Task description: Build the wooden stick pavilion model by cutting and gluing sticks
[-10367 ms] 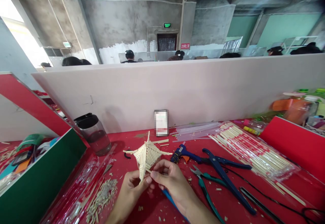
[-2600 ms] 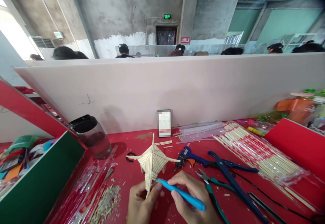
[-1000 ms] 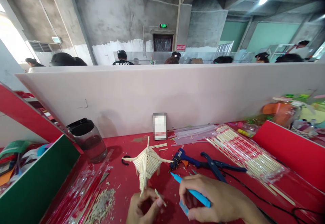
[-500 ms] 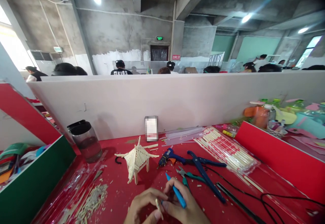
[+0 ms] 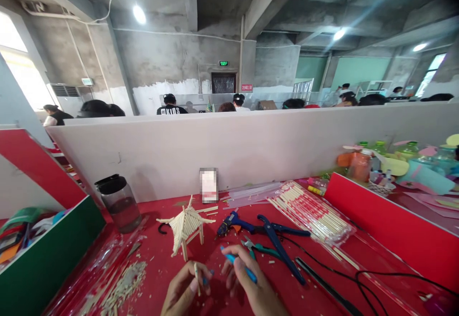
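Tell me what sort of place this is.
Probably a shared craft workshop: a stick pavilion model, a glue gun and bundled sticks are on the red worktable, and other people sit behind a low partition.

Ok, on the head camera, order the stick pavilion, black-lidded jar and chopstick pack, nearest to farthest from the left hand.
The left hand pinches a short stick; the right hand grips a blue pen-like tool.
1. Stick pavilion, just ahead on the table.
2. Black-lidded jar, back left by the partition.
3. Chopstick pack, far across on the right.
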The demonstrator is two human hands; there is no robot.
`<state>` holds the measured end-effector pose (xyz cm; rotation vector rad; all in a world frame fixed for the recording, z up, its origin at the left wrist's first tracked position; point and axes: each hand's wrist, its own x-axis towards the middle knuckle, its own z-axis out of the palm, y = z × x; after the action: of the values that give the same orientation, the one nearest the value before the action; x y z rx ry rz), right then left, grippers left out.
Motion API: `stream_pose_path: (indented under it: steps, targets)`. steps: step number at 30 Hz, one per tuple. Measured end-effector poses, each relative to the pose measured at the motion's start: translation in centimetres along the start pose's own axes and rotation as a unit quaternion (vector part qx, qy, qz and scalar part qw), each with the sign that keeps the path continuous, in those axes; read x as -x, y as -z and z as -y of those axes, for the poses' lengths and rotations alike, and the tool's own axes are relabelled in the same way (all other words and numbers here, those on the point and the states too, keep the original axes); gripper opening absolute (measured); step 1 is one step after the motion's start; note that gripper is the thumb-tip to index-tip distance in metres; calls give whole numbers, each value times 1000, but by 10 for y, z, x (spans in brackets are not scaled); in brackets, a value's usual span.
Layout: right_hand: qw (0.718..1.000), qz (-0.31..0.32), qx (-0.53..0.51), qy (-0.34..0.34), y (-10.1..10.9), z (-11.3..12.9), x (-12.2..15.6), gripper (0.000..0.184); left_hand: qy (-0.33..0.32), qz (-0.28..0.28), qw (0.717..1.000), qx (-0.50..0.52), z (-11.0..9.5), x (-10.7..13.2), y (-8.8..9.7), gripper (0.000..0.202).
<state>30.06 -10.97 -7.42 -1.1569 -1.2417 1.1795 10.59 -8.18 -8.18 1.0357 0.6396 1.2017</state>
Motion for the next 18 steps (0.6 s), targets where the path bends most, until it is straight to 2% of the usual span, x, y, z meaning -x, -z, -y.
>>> stream_pose_path:
  steps: [2, 4, 9, 18]
  targets:
    - [999, -26, -29, -3, 3, 0, -2, 61, 6, -16, 999, 39, 0, -2, 3, 32]
    - [998, -33, -59, -5, 6, 0, -3, 56, 14, -19, 997, 71, 0, -3, 4, 29]
    - [998, -2, -59, -22, 16, -3, -8, 42, 22, -12, 996, 81, -4, -2, 4, 28]
    - [998, 19, -45, -45, 25, 4, -5, 45, 41, 19, 993, 110, -7, -2, 7, 23]
